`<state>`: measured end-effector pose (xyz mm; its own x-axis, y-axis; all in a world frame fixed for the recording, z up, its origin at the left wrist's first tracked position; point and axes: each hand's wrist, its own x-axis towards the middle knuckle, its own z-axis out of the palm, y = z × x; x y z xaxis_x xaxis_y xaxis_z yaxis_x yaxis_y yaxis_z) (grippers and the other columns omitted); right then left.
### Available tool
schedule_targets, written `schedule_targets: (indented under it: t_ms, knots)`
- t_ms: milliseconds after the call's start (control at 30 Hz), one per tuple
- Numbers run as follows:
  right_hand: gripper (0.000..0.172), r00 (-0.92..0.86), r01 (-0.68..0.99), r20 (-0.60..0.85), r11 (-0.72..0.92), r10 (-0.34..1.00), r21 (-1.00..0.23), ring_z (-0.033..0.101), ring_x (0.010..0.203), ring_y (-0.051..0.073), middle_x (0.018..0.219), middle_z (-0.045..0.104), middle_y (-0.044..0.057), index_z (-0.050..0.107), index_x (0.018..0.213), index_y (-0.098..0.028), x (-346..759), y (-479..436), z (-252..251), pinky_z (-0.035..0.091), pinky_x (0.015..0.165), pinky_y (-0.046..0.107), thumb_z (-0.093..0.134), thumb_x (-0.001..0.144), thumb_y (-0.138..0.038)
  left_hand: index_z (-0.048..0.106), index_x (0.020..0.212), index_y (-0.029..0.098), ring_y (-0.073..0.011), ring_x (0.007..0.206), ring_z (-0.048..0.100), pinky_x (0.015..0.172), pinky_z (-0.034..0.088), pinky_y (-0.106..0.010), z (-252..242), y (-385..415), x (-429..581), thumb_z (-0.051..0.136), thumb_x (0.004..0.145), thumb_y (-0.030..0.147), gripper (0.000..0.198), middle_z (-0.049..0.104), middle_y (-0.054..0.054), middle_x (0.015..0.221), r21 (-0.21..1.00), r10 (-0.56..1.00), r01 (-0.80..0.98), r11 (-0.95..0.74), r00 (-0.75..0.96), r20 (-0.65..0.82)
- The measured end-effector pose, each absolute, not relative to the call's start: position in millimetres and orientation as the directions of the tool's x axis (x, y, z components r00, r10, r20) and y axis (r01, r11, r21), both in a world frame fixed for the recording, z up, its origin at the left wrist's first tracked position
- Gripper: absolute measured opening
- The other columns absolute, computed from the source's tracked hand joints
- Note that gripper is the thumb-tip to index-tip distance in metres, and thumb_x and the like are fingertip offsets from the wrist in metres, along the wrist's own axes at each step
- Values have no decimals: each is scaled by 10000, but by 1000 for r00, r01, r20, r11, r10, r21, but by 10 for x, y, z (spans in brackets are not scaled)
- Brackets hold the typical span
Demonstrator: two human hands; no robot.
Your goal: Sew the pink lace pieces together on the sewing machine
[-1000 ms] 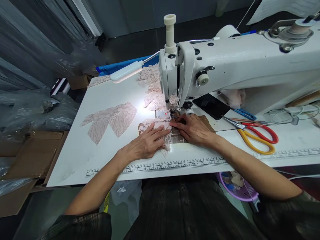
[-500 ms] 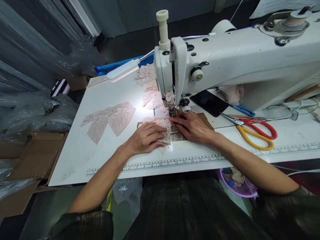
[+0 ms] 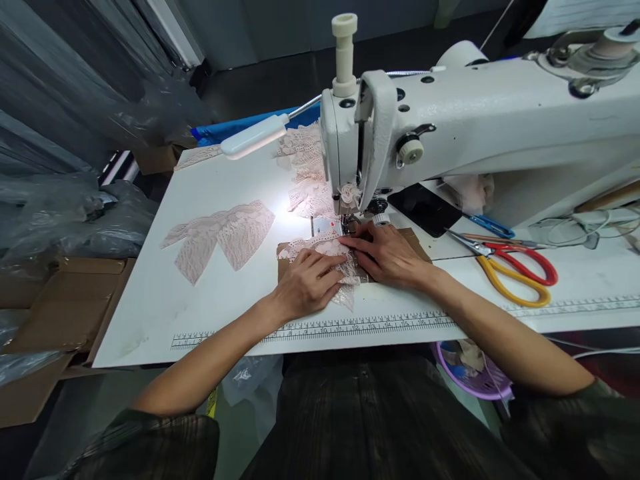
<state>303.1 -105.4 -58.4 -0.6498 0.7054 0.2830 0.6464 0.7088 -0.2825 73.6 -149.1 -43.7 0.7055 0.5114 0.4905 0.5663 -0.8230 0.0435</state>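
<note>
My left hand [image 3: 311, 283] lies flat, fingers stretched out, over a pale pink lace piece [image 3: 325, 245] in front of the sewing machine [image 3: 345, 160]. My right hand [image 3: 395, 259] rests just right of the needle area, its fingertips touching the lace's edge and its fingers apart. Beneath the lace is a brown sheet [image 3: 284, 268], showing on both sides of the hands. The presser foot [image 3: 345, 225] stands just beyond the fingertips. How the lace lies under my left palm is hidden.
Another cut lace piece [image 3: 240, 233] lies on the left of the white table [image 3: 150, 313]. More lace [image 3: 303, 150] is behind the needle. A phone [image 3: 425, 208], blue-handled snips [image 3: 493, 225] and scissors [image 3: 523, 270] lie right. A lamp [image 3: 255, 135] shines over the work.
My left hand has slid right with the lace, closer to my right hand, uncovering the brown sheet's left part. My right hand has hardly moved. The view has shifted slightly.
</note>
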Motion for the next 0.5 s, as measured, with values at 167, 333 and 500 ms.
schedule_targets:
  t_ms: [167,333,500]
  knots:
    - [449,-655,592,304,719,692,-363,491,1060,290,1185,559,132,619,1335,-267,3061,-1080,-591,419,883,470,473,922,-167,614,958,116,-195,959,698,928,598,-401,-454,-1451,685,548,923,84,82,720,-116,1050,27,448,530,-847,687,572]
    - [461,-663,633,258,710,703,-309,470,1096,319,1220,539,147,600,1354,-263,3033,-1095,-566,417,889,507,493,915,-171,601,934,113,-238,1035,691,1024,543,-505,-419,-1458,649,502,929,89,102,696,-164,1131,35,468,513,-858,751,465]
    - [462,-664,628,261,712,701,-313,462,1100,315,1219,540,144,587,1363,-259,3034,-1112,-566,409,898,500,458,928,-170,591,882,127,-286,1082,677,1049,483,-607,-395,-1457,612,523,901,110,73,693,-167,1147,87,519,536,-840,746,417]
